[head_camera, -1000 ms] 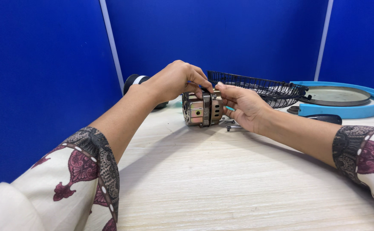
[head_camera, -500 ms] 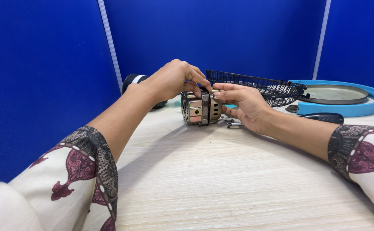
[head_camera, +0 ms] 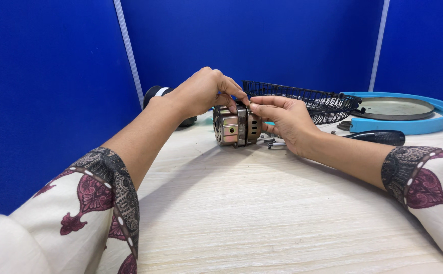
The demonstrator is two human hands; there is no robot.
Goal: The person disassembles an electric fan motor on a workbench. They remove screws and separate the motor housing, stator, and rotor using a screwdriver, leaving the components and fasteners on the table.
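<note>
Both arms reach from the lower corners toward the upper middle of the frame, patterned sleeves ending near the elbows and forearms bare. The left hand (head_camera: pixel 206 91) arches palm down, knuckles raised, its fingers curled downward. The right hand (head_camera: pixel 285 122) lies lower and just to its right, thumb and forefinger pinched together. The fingertips of the two hands nearly meet.
</note>
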